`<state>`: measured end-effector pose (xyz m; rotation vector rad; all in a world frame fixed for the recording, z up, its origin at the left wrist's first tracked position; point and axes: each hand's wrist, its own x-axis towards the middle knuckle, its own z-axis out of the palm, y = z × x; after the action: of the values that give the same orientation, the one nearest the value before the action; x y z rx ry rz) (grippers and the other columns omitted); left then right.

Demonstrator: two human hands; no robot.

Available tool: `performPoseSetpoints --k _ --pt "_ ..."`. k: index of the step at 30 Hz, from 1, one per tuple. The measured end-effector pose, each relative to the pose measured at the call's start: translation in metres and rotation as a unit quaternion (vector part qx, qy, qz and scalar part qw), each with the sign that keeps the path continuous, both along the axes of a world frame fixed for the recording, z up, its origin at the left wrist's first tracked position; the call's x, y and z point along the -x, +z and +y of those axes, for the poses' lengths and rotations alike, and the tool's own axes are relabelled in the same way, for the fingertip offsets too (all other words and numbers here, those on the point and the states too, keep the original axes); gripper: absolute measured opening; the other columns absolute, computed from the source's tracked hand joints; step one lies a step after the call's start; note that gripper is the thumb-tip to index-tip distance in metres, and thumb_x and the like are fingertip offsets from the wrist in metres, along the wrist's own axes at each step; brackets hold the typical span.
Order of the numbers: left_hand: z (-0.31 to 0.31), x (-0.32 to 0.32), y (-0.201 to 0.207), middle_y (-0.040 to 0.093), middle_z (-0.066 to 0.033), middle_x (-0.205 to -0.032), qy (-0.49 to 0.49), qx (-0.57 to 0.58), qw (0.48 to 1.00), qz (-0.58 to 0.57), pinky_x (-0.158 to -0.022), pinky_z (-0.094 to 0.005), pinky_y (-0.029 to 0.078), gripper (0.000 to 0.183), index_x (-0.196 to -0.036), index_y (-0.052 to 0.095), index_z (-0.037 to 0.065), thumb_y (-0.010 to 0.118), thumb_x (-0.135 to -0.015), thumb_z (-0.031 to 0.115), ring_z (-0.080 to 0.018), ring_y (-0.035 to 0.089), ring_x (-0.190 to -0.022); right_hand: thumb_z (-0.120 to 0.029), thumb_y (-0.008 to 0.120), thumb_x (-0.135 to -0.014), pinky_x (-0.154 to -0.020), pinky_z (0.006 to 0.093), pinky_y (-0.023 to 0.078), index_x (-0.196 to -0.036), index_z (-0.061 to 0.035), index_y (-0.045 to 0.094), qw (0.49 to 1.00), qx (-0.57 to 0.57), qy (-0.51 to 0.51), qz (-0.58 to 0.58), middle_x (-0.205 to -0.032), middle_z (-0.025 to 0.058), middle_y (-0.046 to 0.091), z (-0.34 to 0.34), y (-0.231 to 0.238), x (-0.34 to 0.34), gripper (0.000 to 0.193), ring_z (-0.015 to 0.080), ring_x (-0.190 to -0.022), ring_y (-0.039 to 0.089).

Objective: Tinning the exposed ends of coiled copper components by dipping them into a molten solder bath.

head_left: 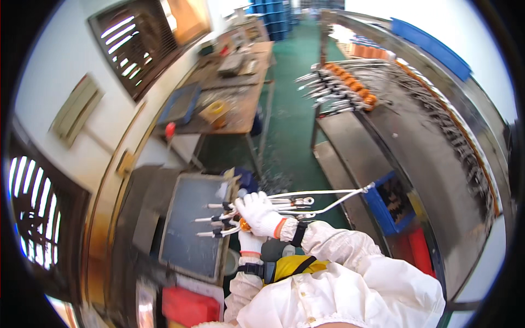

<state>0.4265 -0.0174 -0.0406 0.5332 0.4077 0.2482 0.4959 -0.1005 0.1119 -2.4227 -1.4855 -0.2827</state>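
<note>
Grips a white wire rack [328,198] in the right hand [260,213], with the gloved fingers [252,203] curled tight round the frame near its left end. Supports it from beneath with the left hand [250,239]. That hand is mostly hidden under the right one, so cannot tell how far its fingers close, only that the glove meets the rack's underside just beside a small orange cap [244,224].

Just left of the right fingertips, three metal pins [214,220] with dark sleeves, roughly parallel and pointing away from the hand. To the right of the fingers, the long wire loop of the rack, reaching out well clear of the hand and ending above a blue crate [391,202]. Directly under and left of the fingers, a dark flat tray [191,240], with the pins held over it; cannot tell whether touching it or just above.

As to progress: looks like mid-handling of a single rack, lifted and in hand, neither set down nor hung anywhere. Far beyond the fingertips, up and to the right, a row of similar racks with orange caps [350,87] already hanging along the metal line [437,142], which suggests that share is finished. Apparently left to do: getting this one onto its place. No telling how many more racks wait, since no stock of them shows near the hands. Well apart, ahead of the fingers, a cluttered workbench [235,93]; near the left wrist, a red box [188,306].
</note>
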Motion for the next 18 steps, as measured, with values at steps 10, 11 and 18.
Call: performPoseSetpoints --k 10,11,18 --pt "-0.086 -0.138 0.059 0.054 -0.0086 -0.135 -0.157 0.231 0.960 0.001 -0.108 -0.0451 0.037 0.044 -0.132 0.050 0.011 0.040 -0.099 0.038 -0.0266 0.050 -0.125 -0.021 0.072 -0.065 -0.078 0.0407 0.040 -0.108 -0.0078 0.050 0.993 0.001 -0.121 -0.004 -0.091 0.0123 0.053 -0.114 0.045 -0.104 0.051 0.0299 -0.087 0.055" --pt "-0.098 -0.150 0.062 0.054 -0.0086 -0.135 -0.173 0.233 0.957 0.002 -0.108 -0.0451 0.037 0.044 -0.132 0.050 0.011 0.040 -0.099 0.038 -0.0266 0.050 -0.125 -0.021 0.072 -0.065 -0.079 0.0412 0.040 -0.110 -0.0079 0.050 0.991 -0.005 -0.133 -0.006 -0.091 0.0124 0.053 -0.132 0.051 -0.112 0.052 0.0305 -0.088 0.055" --pt "-0.181 -0.195 0.082 0.053 -0.0161 -0.132 -0.347 0.254 0.902 0.046 -0.109 -0.0470 0.039 0.034 -0.126 0.053 0.002 0.046 -0.095 0.013 -0.0328 0.050 -0.122 -0.027 0.073 -0.065 -0.080 0.0408 0.040 -0.109 -0.0086 0.049 0.973 0.110 -0.201 -0.029 -0.096 0.0121 0.057 -0.256 0.094 -0.173 0.054 0.0297 -0.091 0.058"
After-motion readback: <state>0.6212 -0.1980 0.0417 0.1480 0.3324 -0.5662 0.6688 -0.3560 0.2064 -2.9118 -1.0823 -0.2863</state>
